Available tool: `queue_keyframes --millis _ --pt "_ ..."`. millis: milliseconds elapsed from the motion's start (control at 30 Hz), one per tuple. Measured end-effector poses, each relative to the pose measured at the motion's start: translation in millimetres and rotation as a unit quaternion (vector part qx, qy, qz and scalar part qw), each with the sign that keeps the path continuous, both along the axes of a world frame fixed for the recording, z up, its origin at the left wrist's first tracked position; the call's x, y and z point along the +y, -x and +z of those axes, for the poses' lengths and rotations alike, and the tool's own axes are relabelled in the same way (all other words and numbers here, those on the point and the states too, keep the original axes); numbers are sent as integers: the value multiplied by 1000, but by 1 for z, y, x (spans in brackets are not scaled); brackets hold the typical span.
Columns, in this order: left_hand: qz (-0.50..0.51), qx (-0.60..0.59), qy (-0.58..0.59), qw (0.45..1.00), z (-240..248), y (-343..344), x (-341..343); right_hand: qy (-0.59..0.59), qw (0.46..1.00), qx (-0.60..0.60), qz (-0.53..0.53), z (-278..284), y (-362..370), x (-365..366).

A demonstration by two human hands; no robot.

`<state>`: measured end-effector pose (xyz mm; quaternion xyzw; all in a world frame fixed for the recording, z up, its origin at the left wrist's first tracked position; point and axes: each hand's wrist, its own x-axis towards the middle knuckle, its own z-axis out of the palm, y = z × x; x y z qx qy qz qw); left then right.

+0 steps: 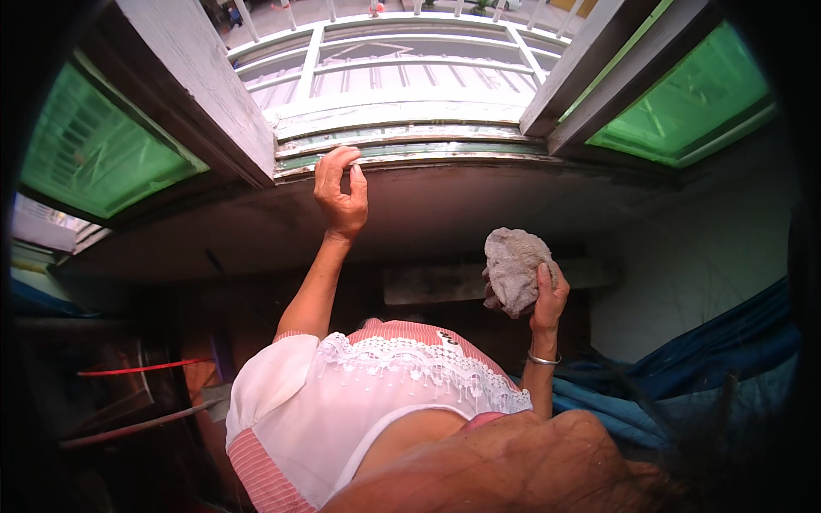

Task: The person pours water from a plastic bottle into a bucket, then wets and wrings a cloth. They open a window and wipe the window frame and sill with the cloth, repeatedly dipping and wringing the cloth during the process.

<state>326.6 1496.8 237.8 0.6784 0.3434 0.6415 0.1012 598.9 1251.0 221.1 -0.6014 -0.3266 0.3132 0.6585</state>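
Observation:
My left hand (340, 195) is raised to the window track (436, 152), its fingers curled and the thumb bent toward the index finger. The fingertips are at the track's inner edge; whether anything small is between them I cannot make out. In my right hand (549, 299) is a crumpled greyish cloth (516, 265), held up well below the track. The thumb presses on the cloth from the right, and most of the other fingers are hidden behind it. A bracelet (544, 359) circles the right wrist.
Green-tinted window panes (103, 145) in worn frames stand at both sides, the right pane (684, 94) angled. Outside the opening runs a white metal railing (385, 64) above a corrugated roof. A bluish fabric (684, 359) hangs at the right, and red-edged items (145, 368) lie in shadow at the left.

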Motion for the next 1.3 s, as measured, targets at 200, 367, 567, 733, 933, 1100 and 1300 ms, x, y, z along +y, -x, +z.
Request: queue_keyframes --millis 200,367,567,733,933,1100,1300 --pt "27 36 -30 999 0 15 -4 -150 981 -95 -77 83 -38 36" --pt "-130 -9 -52 990 66 -63 36 -203 960 -110 -157 106 -54 64" --pt "-335 33 16 941 118 -233 102 17 908 -400 -124 84 -72 143" --pt "-528 -95 35 843 114 -323 118 -71 901 -390 -175 32 -83 186" --pt "-524 -125 62 840 109 -321 108 -76 860 -435 -256 17 -71 196" --pt "-543 -133 83 825 116 -341 100 -48 879 -399 -257 11 -70 197" --pt "-548 -146 81 820 115 -368 96 -53 846 -448 -282 -11 -82 210"
